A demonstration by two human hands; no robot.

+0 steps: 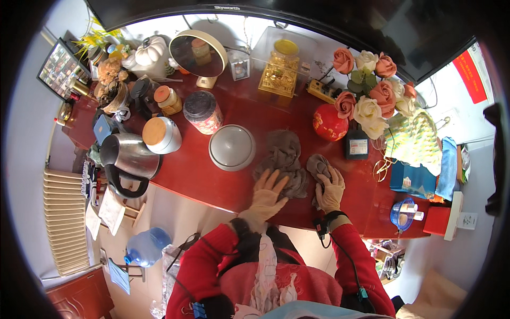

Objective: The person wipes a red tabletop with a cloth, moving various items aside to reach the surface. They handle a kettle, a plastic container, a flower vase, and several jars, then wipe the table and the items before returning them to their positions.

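Observation:
My left hand (266, 196), in a pale thin glove, lies flat with spread fingers on the near edge of a crumpled grey-brown cloth (287, 157). To its right, my gloved right hand (331, 191) has its fingers curled over a smaller bunched cloth (318, 164) of similar colour. Both cloths rest on the red tabletop (239, 191); whether they join beneath the hands cannot be seen. Just left of the larger cloth is a round grey-white lid or dish (232, 147).
An electric kettle (129, 155), a wood-lidded jar (162, 134) and a patterned canister (204, 112) stand left. Behind are a round mirror (198, 54) and a clear display case (279, 75). A red vase (330, 122) with artificial roses, a black box (357, 144) and a blue basket (401, 215) stand right.

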